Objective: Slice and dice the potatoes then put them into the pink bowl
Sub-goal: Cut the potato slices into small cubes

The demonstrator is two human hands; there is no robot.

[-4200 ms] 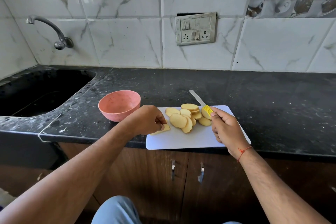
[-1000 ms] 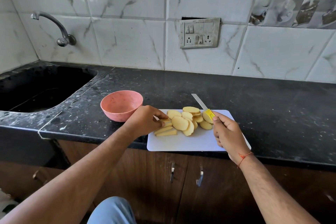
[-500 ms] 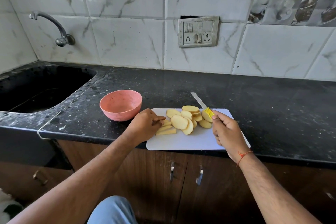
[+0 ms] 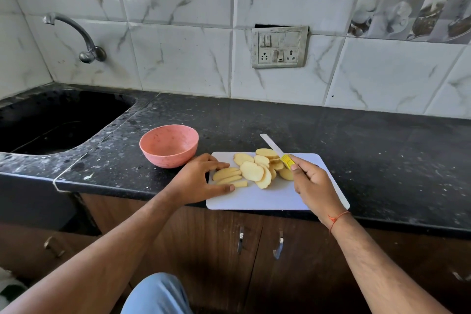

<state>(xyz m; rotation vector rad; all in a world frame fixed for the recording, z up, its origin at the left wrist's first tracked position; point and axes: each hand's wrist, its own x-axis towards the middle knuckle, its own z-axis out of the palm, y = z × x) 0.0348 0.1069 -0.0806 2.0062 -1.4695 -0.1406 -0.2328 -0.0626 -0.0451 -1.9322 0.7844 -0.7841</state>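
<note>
**Sliced potato on the board at the worktop's front edge**

A black speckled worktop [image 4: 280, 120] runs under white marbled wall tiles. At its left end a dark sink [image 4: 51, 120] is sunk in, with a curved tap [image 4: 76, 35] on the wall above. A switch and socket plate [image 4: 279, 46] sits on the tiles further right. Brown cabinet doors [image 4: 257, 250] show below the front edge.

The pink bowl [image 4: 169, 145] stands near the front edge, just left of the white cutting board [image 4: 254, 199]. The left hand [image 4: 201, 181] lies with fingers fairly straight, touching a few long pale slices at the board's left edge. The potato slices [image 4: 254, 168] overlap in a loose pile, yellow-white with thin skin rims. The right hand [image 4: 312, 183] grips the yellow-handled knife [image 4: 276, 151], blade pointing to the back of the worktop.
</note>
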